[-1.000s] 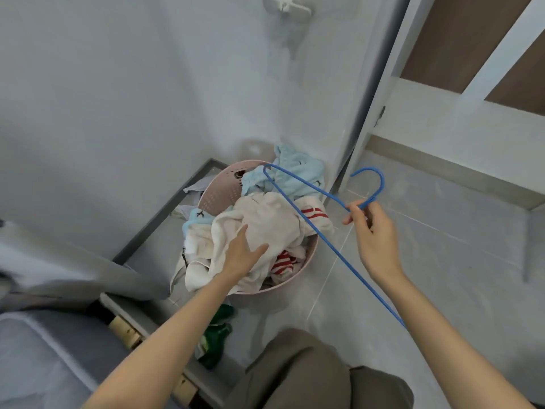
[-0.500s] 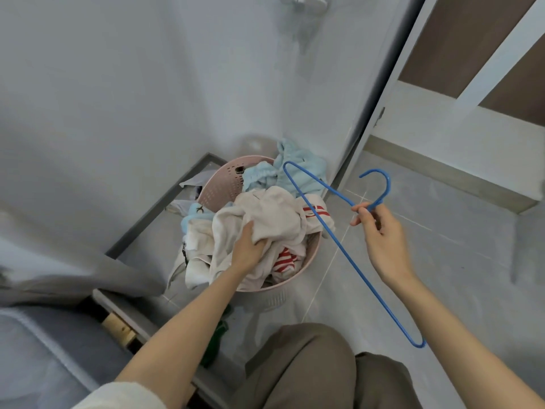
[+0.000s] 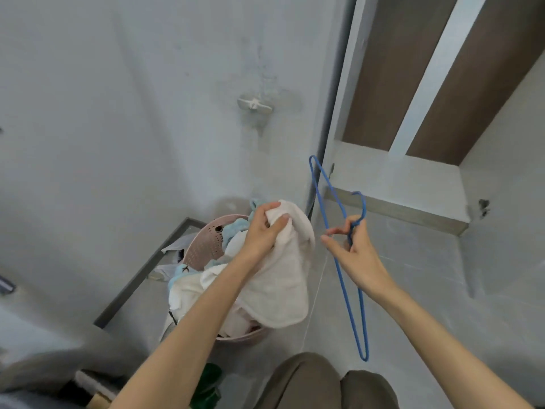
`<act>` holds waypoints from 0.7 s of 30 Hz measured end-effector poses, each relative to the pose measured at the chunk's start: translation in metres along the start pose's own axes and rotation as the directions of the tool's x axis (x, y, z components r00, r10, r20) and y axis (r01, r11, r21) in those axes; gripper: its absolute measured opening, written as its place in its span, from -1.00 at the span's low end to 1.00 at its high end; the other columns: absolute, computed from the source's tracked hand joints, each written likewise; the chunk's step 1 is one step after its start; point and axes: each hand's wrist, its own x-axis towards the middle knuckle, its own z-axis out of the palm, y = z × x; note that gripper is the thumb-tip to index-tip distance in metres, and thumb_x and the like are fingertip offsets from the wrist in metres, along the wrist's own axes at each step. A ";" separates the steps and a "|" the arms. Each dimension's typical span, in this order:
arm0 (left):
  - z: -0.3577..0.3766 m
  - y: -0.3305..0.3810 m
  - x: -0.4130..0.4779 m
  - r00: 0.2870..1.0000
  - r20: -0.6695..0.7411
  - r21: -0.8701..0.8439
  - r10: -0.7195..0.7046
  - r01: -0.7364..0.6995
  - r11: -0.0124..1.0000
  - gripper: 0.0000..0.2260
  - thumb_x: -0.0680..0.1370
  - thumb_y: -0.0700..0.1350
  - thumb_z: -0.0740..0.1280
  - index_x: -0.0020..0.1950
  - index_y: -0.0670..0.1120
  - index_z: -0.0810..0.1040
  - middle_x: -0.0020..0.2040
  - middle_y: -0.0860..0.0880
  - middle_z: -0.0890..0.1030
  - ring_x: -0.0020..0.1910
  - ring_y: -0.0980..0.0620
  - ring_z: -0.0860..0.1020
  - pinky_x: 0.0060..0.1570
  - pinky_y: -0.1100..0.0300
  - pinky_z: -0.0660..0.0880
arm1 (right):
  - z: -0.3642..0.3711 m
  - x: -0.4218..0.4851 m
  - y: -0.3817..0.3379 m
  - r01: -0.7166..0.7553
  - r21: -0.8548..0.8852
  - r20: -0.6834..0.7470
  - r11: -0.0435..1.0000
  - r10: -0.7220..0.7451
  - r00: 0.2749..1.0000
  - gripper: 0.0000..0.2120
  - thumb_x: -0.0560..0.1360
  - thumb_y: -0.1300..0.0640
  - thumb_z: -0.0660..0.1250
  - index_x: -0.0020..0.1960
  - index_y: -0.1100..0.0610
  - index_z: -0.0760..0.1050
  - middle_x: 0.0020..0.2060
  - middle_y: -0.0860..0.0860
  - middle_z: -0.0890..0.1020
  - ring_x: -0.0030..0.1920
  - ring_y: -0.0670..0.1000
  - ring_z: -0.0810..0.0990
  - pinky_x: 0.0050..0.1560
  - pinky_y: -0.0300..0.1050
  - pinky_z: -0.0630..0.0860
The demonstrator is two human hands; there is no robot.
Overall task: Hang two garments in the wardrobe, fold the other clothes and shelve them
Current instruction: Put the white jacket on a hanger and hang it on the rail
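Pink plastic basket (image 3: 203, 249), round with a perforated wall, stands at the floor's left edge beside a dark strip (image 3: 144, 270), heaped with soft clothes (image 3: 185, 290). Left hand (image 3: 262, 231) grips a fold of a cream, nubby garment (image 3: 283, 284) raised above the rim, its lower end draping into the heap. Thin blue wire hanger (image 3: 344, 290) hangs upright just right of it, apart. Right hand (image 3: 356, 252) curls round the hanger's neck, forefinger and thumb loose. Pale tiled floor (image 3: 413, 261) lies open up to the white-framed, brown-backed wardrobe (image 3: 398, 178).

The grey tiled floor (image 3: 427, 255) bears 1 pink laundry basket (image 3: 203, 246) by the wall (image 3: 118, 113).
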 end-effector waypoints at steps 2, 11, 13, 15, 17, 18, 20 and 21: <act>0.020 0.032 -0.006 0.997 0.049 -0.069 0.065 -0.062 0.996 -0.79 0.56 -0.21 0.32 0.16 -0.03 0.41 0.27 -0.15 0.49 0.16 -0.09 0.51 0.14 0.03 0.48 | -0.012 -0.010 -0.018 0.023 -0.033 -0.002 0.999 -0.023 1.000 -0.60 0.47 0.11 0.41 -0.11 -0.06 0.14 0.03 -0.02 0.55 -0.35 -0.34 0.41 -0.22 -0.35 0.32; 0.112 0.166 -0.039 0.860 0.317 -0.281 0.401 -0.319 0.905 -0.78 0.53 -0.25 0.36 0.09 0.00 0.46 -0.03 0.01 0.61 -0.11 0.13 0.58 -0.15 0.22 0.53 | -0.078 -0.046 -0.095 0.197 -0.098 -0.367 0.976 -0.219 0.904 -0.53 0.41 0.20 0.46 -0.15 -0.08 0.14 -0.23 -0.06 0.44 -0.29 -0.13 0.43 -0.20 -0.14 0.38; 0.137 0.197 -0.052 0.789 0.363 -0.317 0.496 -0.396 0.862 -0.76 0.48 -0.20 0.39 0.10 0.01 0.46 0.00 0.00 0.61 -0.07 0.11 0.59 -0.11 0.22 0.53 | -0.108 -0.054 -0.114 0.253 -0.159 -0.482 0.954 -0.299 0.823 -0.57 0.44 0.27 0.40 -0.17 -0.04 0.14 -0.33 0.02 0.37 -0.43 -0.13 0.32 -0.31 -0.24 0.30; 0.164 0.230 -0.067 0.710 0.394 -0.366 0.584 -0.462 0.808 -0.74 0.47 -0.19 0.38 0.11 0.00 0.45 0.04 -0.03 0.58 -0.02 0.12 0.58 -0.06 0.26 0.51 | -0.144 -0.066 -0.137 0.286 -0.260 -0.550 0.922 -0.385 0.741 -0.55 0.46 0.30 0.37 -0.17 -0.08 0.12 -0.33 0.11 0.39 -0.46 -0.12 0.31 -0.36 -0.30 0.28; 0.192 0.262 -0.082 0.617 0.426 -0.428 0.661 -0.507 0.748 -0.74 0.50 -0.25 0.37 0.12 -0.02 0.43 0.05 -0.02 0.55 0.00 0.16 0.57 -0.02 0.31 0.49 | -0.181 -0.082 -0.161 0.299 -0.330 -0.594 0.896 -0.443 0.671 -0.55 0.47 0.31 0.34 -0.17 -0.11 0.13 -0.32 0.12 0.43 -0.44 -0.12 0.32 -0.35 -0.33 0.29; 0.208 0.277 -0.090 0.571 0.441 -0.462 0.692 -0.517 0.721 -0.73 0.52 -0.28 0.35 0.13 -0.02 0.42 0.05 -0.02 0.55 0.00 0.17 0.57 -0.02 0.32 0.48 | -0.200 -0.092 -0.173 0.303 -0.357 -0.615 0.883 -0.467 0.635 -0.55 0.48 0.32 0.33 -0.16 -0.12 0.13 -0.32 0.05 0.43 -0.43 -0.12 0.32 -0.35 -0.33 0.30; 0.241 0.303 -0.113 0.489 0.451 -0.529 0.746 -0.527 0.665 -0.73 0.53 -0.30 0.35 0.13 -0.02 0.41 0.05 -0.01 0.55 0.01 0.17 0.56 -0.01 0.32 0.48 | -0.237 -0.117 -0.197 0.314 -0.419 -0.649 0.852 -0.523 0.552 -0.56 0.49 0.34 0.30 -0.14 -0.12 0.14 -0.33 -0.16 0.41 -0.40 -0.14 0.34 -0.32 -0.33 0.30; 0.257 0.314 -0.127 0.453 0.447 -0.563 0.772 -0.528 0.636 -0.73 0.53 -0.30 0.35 0.13 -0.03 0.40 0.06 -0.01 0.55 0.03 0.17 0.56 0.00 0.32 0.48 | -0.255 -0.131 -0.208 0.313 -0.449 -0.663 0.837 -0.547 0.511 -0.58 0.50 0.34 0.29 -0.14 -0.11 0.14 -0.35 -0.21 0.42 -0.40 -0.15 0.35 -0.31 -0.34 0.31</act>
